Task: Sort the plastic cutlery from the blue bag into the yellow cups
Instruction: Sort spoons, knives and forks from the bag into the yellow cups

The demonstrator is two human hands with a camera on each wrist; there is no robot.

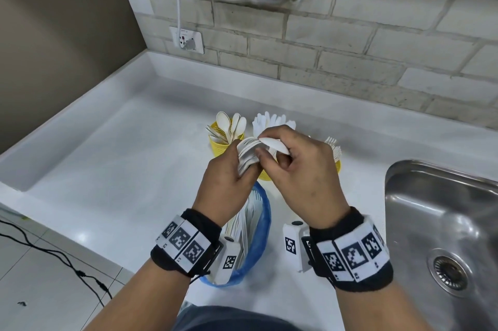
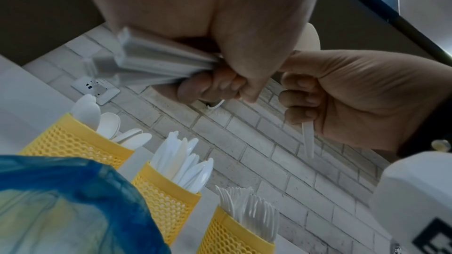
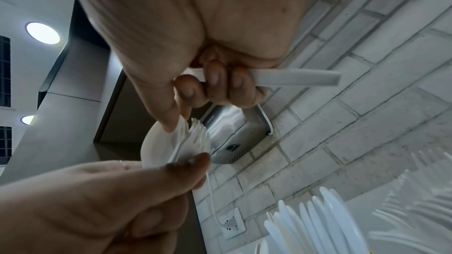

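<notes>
Above the white worktop [image 1: 107, 158], the left hand [image 1: 225, 185] grips a fanned bundle of white plastic cutlery [image 1: 246, 154], fork tines showing at its top. The right hand [image 1: 304, 169] curls its fingers round the handle of a single white plastic spoon [image 1: 273, 145], while its thumb and forefinger pinch at the top of the bundle. Below the wrists, toward the front edge of the worktop, lies the open blue plastic bag [image 1: 262, 225] with more white cutlery inside. Behind the hands, toward the worktop's back edge, three yellow mesh cups stand in a row: the spoon cup [image 2: 71, 140] on the left, the knife cup [image 2: 164, 200] in the middle, the fork cup [image 2: 234, 239] nearest the steel sink [image 1: 442, 223] at the right edge.
</notes>
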